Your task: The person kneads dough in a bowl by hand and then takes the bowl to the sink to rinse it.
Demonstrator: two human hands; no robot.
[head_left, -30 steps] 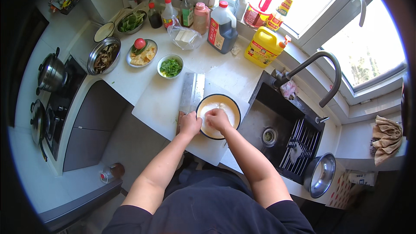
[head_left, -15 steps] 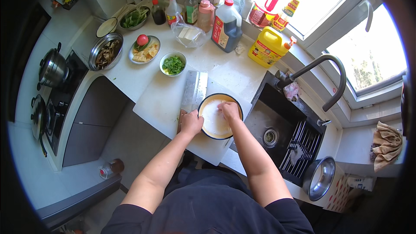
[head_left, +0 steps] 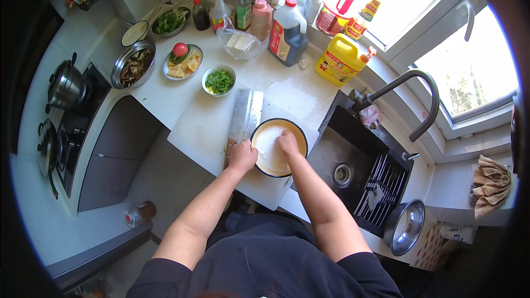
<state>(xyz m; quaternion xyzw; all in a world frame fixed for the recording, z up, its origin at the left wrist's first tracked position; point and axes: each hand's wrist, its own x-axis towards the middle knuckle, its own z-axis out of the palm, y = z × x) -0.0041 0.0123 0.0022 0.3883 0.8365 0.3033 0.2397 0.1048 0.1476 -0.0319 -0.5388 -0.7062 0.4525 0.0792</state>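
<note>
A yellow bowl [head_left: 298, 134] with a dark rim stands on a white cutting board [head_left: 196, 135] in front of me. Loose white powder, flour-like, [head_left: 266, 142] covers its bottom. My left hand [head_left: 242, 155] is closed on the bowl's left rim. Inside the bowl, my right hand [head_left: 287, 143] has its fingers curled down at the powder. The fingertips are hidden, so whatever they hold cannot be made out. A cleaver [head_left: 247, 111] lies flat left of the bowl, its wooden handle partly behind my left hand.
Beyond the board are a bowl of chopped greens [head_left: 219, 81], a plate with a tomato [head_left: 180, 49], and bagged white blocks [head_left: 240, 43]. Several bottles line the wall. A dark sink [head_left: 331, 149] with tall faucet [head_left: 433, 99] lies right; pots [head_left: 66, 84] stand far left.
My right hand has shifted slightly within the bowl, its fingers now more curled. My left hand keeps its hold on the rim. The whole view has moved a little.
</note>
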